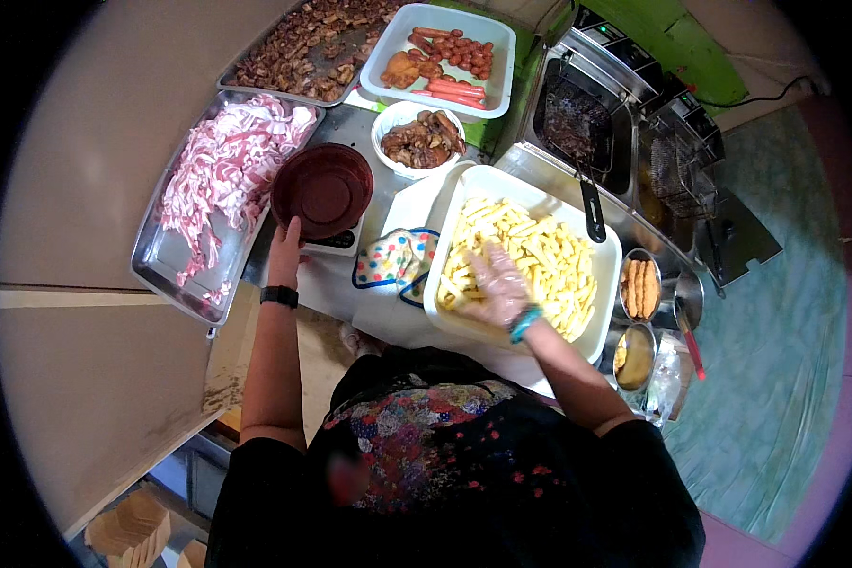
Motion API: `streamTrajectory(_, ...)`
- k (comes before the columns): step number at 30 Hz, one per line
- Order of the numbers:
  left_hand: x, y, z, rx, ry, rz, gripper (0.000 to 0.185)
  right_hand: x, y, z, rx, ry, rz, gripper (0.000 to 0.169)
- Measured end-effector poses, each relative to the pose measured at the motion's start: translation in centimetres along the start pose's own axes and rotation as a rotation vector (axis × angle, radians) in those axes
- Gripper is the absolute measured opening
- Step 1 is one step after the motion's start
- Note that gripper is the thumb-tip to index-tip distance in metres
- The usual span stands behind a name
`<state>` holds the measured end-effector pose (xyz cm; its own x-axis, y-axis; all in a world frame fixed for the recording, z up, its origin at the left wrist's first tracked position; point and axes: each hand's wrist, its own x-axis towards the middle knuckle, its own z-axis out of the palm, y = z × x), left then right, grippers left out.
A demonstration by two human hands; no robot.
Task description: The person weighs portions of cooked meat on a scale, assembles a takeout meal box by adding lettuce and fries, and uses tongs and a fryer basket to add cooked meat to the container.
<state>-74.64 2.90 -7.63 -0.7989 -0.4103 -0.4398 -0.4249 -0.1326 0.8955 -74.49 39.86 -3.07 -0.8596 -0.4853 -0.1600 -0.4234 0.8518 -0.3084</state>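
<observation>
My left hand (286,245) has hold of the near rim of a dark reddish-brown bowl (324,190). Beneath the bowl is a small white digital scale (332,246), mostly hidden. My right hand (499,287), in a clear plastic glove, lies palm down on pale cut French fries (561,273) with its fingers apart. The fries fill much of a white plastic tub (437,312). Between the two hands, a polka-dot cloth (390,255) with blue edging is bunched against the tub.
A metal tray of raw sliced meat (238,149) stands left. Behind are a tray of cooked meat (305,53), a tub of sausages (458,92) and a bowl of cooked pieces (422,140). Right are fryers (586,117), a basket handle (591,213) overhanging the fries, and metal cups (639,287).
</observation>
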Motion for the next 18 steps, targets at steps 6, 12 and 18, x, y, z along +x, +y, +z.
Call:
streamTrajectory(6,-1.3,-1.0,0.0,0.024,0.131,0.165,0.055,3.3,-2.9,1.5,-0.342,-0.241,0.183,0.083)
streamTrajectory(12,-3.9,-1.2,0.1,-0.015,0.166,0.267,0.045,4.3,-1.6,1.0,-0.258,-0.175,0.178,0.066)
streamTrajectory(18,-5.3,-2.8,0.9,-0.001,0.169,0.439,0.033,4.3,0.0,1.5,-0.278,-0.102,0.101,0.056)
